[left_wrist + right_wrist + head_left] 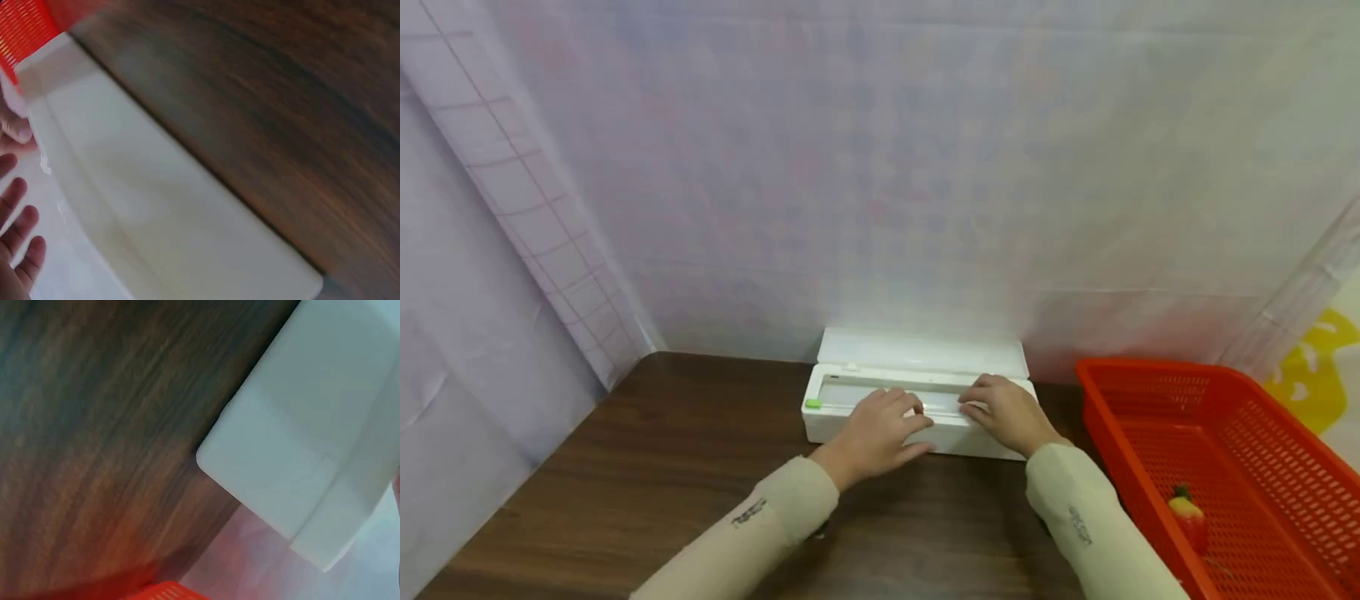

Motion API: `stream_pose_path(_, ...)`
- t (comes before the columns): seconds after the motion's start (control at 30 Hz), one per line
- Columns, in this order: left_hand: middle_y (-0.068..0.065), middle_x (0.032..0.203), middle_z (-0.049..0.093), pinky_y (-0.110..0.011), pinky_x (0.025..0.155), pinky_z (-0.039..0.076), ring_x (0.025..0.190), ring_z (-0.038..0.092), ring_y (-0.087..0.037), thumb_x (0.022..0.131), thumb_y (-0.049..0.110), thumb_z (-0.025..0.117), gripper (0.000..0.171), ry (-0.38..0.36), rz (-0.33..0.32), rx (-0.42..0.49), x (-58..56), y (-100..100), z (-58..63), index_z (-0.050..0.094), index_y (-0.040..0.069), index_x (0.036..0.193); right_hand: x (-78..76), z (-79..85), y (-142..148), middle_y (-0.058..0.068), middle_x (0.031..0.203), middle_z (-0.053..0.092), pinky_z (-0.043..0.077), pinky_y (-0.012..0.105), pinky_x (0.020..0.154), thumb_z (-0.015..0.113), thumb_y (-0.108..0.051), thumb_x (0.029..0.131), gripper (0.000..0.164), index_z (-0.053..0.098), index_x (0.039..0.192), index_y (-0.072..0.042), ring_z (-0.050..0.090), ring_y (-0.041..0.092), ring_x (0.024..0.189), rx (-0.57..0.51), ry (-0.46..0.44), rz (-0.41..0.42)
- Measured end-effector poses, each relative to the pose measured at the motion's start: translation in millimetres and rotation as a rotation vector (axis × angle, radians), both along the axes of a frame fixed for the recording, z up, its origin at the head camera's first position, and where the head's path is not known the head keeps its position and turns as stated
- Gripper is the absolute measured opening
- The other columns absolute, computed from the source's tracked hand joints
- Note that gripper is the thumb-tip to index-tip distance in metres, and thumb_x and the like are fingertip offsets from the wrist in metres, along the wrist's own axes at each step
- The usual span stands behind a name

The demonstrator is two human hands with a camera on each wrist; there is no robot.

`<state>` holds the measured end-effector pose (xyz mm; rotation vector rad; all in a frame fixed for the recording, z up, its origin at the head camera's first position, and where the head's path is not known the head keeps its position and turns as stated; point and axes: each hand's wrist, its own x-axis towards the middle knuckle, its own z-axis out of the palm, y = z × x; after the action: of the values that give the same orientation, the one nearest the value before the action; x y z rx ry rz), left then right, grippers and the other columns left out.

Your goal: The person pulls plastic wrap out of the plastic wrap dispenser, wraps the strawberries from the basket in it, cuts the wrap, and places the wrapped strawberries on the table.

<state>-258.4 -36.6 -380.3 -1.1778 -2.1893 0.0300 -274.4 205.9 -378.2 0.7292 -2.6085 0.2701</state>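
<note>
A long white dispenser box (pixel 977 443), apparently for cling film, stands on the wooden table with its lid (pixel 925 350) raised at the back. A small green slider (pixel 812 403) sits at the left end of its front rail. Over the middle of the front edge is my left hand (pixel 880 433), its fingers loosely bent and spread, holding nothing. My right hand (pixel 1009 412) is at the right part of the opening, fingers curved down with thumb and fingertips close together at the edge. Whether they pinch clear film there I cannot tell. Glossy glints show along the edge between the hands.
A red plastic basket (pixel 1157 417) stands to the right, close to my right forearm, with a red and yellow strawberry-like thing (pixel 1187 521) inside. Behind the box hangs a pale curtain (pixel 880 183). The brown wooden table (pixel 647 467) extends left and in front.
</note>
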Motion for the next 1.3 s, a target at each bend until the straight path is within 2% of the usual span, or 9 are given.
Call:
stream_pose_path(0.1,0.003,0.102,0.065,-0.031,0.078,0.052,0.093,0.062,-0.013,0.088,0.026,0.065,0.019,-0.008,0.076,0.074,-1.0,-13.9,3.3,0.070,0.021,0.106,7.3,-3.3,8.0,0.001,0.089,0.067,0.053,0.038,0.076,0.074,-0.025,0.081,0.016,0.075,0.093,-0.014,0.063,0.019,0.083,-0.005,0.084,-0.008)
stream_pose_path(0.23,-0.003,0.104,0.066,-0.035,0.075,0.052,0.092,0.063,-0.021,0.081,0.003,0.065,0.030,-0.056,0.235,0.164,-3.7,-40.8,5.3,0.069,0.016,0.108,18.0,-12.4,25.3,0.006,0.091,0.066,0.053,0.042,0.074,0.075,-0.026,0.079,0.023,0.074,0.096,-0.010,0.062,0.024,0.083,-0.035,0.186,-0.096)
stream_pose_path(0.43,-0.010,0.092,0.062,-0.033,0.056,0.047,0.077,0.058,-0.023,0.086,0.008,0.061,0.035,-0.315,0.485,0.225,4.3,-61.4,3.3,0.065,0.011,0.120,30.0,-21.9,45.4,0.012,0.092,0.062,0.052,0.042,0.069,0.076,-0.023,0.078,0.028,0.074,0.100,-0.005,0.057,0.026,0.080,-0.171,0.146,-0.252)
stream_pose_path(0.57,-0.010,0.082,0.065,-0.036,0.045,0.045,0.067,0.062,-0.026,0.088,0.011,0.057,0.029,-0.373,0.578,0.235,8.2,-61.1,4.9,0.067,0.014,0.115,31.7,-24.7,47.7,0.008,0.082,0.056,0.048,0.035,0.060,0.076,-0.019,0.079,0.017,0.076,0.090,-0.006,0.051,0.019,0.069,-0.229,0.135,-0.265)
stream_pose_path(0.7,-0.010,0.075,0.068,-0.038,0.041,0.042,0.058,0.062,-0.027,0.092,0.017,0.057,0.015,-0.382,0.628,0.273,5.6,-58.3,5.3,0.070,0.012,0.098,30.2,-26.8,43.5,0.006,0.073,0.053,0.044,0.032,0.055,0.077,-0.014,0.077,0.008,0.074,0.079,-0.007,0.048,0.016,0.062,-0.258,0.223,-0.263)
stream_pose_path(0.87,-0.009,0.068,0.067,-0.039,0.041,0.041,0.054,0.061,-0.028,0.096,0.022,0.053,0.018,-0.400,0.662,0.359,2.7,-59.4,-3.6,0.065,0.010,0.090,30.8,-31.8,33.8,0.009,0.073,0.058,0.048,0.040,0.059,0.072,-0.014,0.082,0.010,0.070,0.081,-0.004,0.053,0.024,0.066,-0.312,0.265,-0.350)
stream_pose_path(1.0,-0.013,0.062,0.065,-0.040,0.039,0.039,0.050,0.059,-0.031,0.096,0.022,0.052,0.016,-0.384,0.655,0.448,1.8,-61.7,-10.6,0.062,0.010,0.096,33.2,-31.4,25.7,0.011,0.079,0.065,0.050,0.046,0.063,0.067,-0.020,0.088,0.015,0.069,0.086,-0.005,0.058,0.030,0.076,-0.351,0.245,-0.451)
stream_pose_path(1.1,-0.016,0.067,0.068,-0.039,0.039,0.038,0.050,0.059,-0.031,0.093,0.021,0.054,0.019,-0.403,0.660,0.449,1.5,-64.2,-9.0,0.064,0.012,0.107,34.2,-30.6,24.1,0.012,0.082,0.068,0.051,0.048,0.064,0.065,-0.022,0.089,0.017,0.069,0.089,-0.005,0.060,0.032,0.078,-0.379,0.229,-0.490)
stream_pose_path(1.3,-0.015,0.085,0.072,-0.039,0.042,0.041,0.059,0.062,-0.029,0.093,0.025,0.055,0.030,-0.542,0.689,0.394,-2.2,-71.8,3.6,0.065,0.015,0.119,31.5,-28.0,22.8,0.014,0.084,0.068,0.051,0.049,0.069,0.064,-0.022,0.090,0.018,0.069,0.090,-0.004,0.060,0.033,0.081,-0.406,0.171,-0.502)
